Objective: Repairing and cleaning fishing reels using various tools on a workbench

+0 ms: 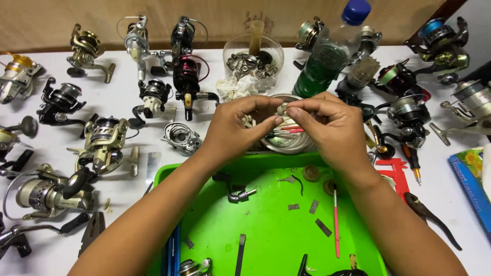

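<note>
Both hands pinch one small pale part.
Our left hand (232,130) and right hand (327,128) close fingertips on the small part (282,109), held above the green tray (271,225), presumably catching drops; reels beyond on the bench (128,87).

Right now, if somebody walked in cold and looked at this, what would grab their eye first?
Probably the two hands at the centre: the left hand and right hand pinch a small pale part between their fingertips, above a bright green tray strewn with small metal pieces. Next, the many fishing reels spread across the white table, left and right. A green bottle with a blue cap stands behind the hands.
</note>
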